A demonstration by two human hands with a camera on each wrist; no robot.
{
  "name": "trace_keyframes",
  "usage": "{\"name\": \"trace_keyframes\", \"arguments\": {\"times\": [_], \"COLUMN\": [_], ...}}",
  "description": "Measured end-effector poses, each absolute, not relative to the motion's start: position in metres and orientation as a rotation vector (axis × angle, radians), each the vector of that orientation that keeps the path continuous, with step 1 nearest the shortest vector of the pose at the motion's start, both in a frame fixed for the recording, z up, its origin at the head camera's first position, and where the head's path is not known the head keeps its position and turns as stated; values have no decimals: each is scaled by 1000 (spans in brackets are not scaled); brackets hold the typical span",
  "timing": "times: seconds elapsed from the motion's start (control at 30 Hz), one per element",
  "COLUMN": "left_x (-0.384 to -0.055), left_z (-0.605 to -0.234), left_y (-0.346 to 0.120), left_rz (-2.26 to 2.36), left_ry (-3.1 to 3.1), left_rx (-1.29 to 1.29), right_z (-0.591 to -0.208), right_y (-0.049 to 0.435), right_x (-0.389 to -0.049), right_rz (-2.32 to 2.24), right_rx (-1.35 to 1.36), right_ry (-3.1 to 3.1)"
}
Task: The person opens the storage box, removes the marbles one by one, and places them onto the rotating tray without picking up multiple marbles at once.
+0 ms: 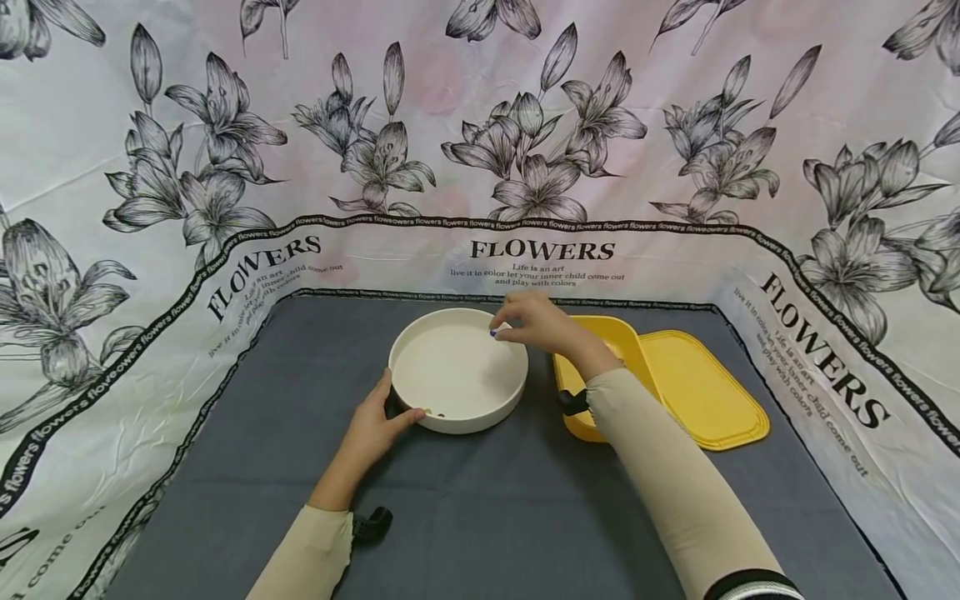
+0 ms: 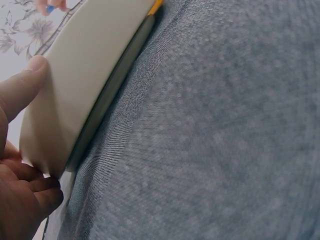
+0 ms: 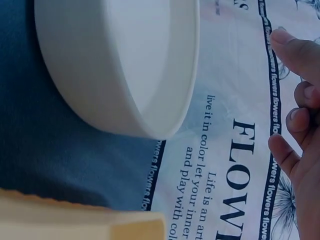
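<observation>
plainly, the round white dish (image 1: 457, 371) sits on the grey cloth of the table (image 1: 465, 517); it is shallow, smooth and matte, with a straight low wall and a flat pale floor. two tiny dark specks lie on that floor at the near wall. the left hand (image 1: 372, 429) holds the dish at its near rim, thumb along the outside wall and fingers curled beside it. the right hand (image 1: 536, 323) hovers over the far rim of the dish, its thumb and forefinger pinching a small blue bead (image 1: 493, 333). just right of the dish stands a yellow box (image 1: 600, 333), and its yellow lid (image 1: 701, 387) lies flat on the side of the box away from the dish.

the left wrist view alone shows the dish's outer wall (image 2: 85, 85) close up, with the thumb pressed flat on it, and the weave of the cloth. the right wrist view shows the dish from outside and the flower-printed backdrop (image 3: 235, 150) behind it; there the bead is hidden.
</observation>
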State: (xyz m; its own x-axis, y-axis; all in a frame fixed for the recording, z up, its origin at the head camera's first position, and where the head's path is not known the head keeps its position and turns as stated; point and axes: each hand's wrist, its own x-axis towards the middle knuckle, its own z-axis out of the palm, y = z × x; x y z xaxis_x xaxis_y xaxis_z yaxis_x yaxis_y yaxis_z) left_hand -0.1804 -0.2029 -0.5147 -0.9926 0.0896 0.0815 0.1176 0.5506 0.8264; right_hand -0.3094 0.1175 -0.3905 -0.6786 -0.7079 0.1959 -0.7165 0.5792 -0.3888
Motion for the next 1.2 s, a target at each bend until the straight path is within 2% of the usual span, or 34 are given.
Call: {"name": "trace_keyframes", "arguments": {"times": [0.3, 0.6, 0.87, 1.2], "left_x": [-180, -180, -178, -181], "left_z": [-514, -513, -518, -517], "left_y": [-202, -201, -202, -203], "left_rz": [-1456, -1440, -1454, -1448], "left_ry": [-2733, -2745, -2751, -2746], "left_rx": [-186, -190, -149, -170], "right_z": [-401, -406, -412, -424], "right_y": [105, 87, 66, 48], "right_x": [-321, -331, -342, -356], "right_rz": [894, 849, 569, 457], "right_rx": [1158, 1183, 1318, 1277], "right_ry": [-2824, -2830, -2852, -2970]}}
